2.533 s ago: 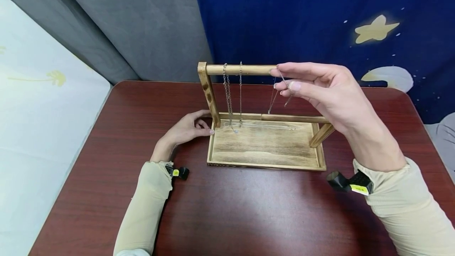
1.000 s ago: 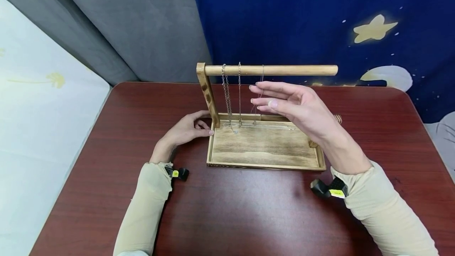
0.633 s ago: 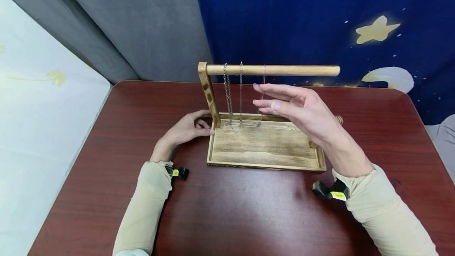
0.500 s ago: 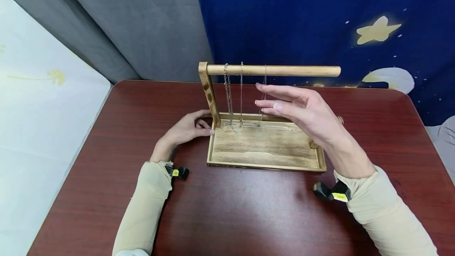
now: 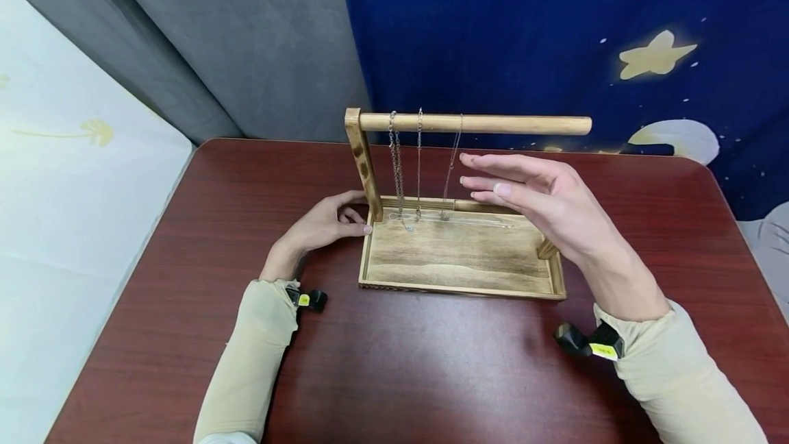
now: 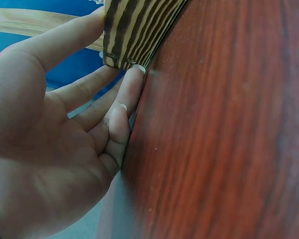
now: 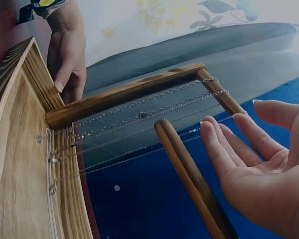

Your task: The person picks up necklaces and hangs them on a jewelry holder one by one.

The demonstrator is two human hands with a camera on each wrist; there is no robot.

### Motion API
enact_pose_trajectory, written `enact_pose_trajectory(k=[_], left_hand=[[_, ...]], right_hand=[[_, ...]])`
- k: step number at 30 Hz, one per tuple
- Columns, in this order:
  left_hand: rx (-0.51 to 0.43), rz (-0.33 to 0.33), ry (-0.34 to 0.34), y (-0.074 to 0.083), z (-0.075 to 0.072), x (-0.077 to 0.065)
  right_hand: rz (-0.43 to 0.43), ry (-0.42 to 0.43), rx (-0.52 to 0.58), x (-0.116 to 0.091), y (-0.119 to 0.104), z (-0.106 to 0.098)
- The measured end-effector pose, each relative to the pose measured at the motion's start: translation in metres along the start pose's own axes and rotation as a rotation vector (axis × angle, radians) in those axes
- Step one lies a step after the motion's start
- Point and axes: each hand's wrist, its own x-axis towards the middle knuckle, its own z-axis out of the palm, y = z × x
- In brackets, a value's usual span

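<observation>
A wooden jewelry stand [image 5: 456,259] has a tray base and an upper bar [image 5: 530,125] fixed to a post at its left. From that bar hang chain necklaces [image 5: 396,170] near the post, a single-strand necklace [image 5: 420,163] beside them, and a fine necklace [image 5: 455,153] farther right. The left hand [image 5: 323,225] grips the tray's left end, its thumb and fingers around the corner in the left wrist view. Just right of the fine necklace, the right hand [image 5: 555,207] hovers with fingers extended, holding nothing. In the right wrist view its fingertips overlap the upper bar's end.
Thin silver chains [image 5: 468,220] lie along the back of the tray. A lower wooden bar [image 5: 483,206] sits behind, partly hidden by the right hand. The stand rests on a dark red table [image 5: 431,362], with grey and blue curtains [image 5: 524,33] behind.
The right hand has let go of the fine necklace, which now hangs from the upper bar. It came down leftward below the bar, then drew back slightly right. The left hand stays put.
</observation>
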Motion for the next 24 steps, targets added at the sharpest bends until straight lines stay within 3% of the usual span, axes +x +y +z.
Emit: enact_pose_trajectory(k=[24], left_hand=[[-0.014,0.004,0.000,0.000,0.001,0.000]], right_hand=[[-0.001,0.089,-0.146,-0.024,-0.006,-0.009]])
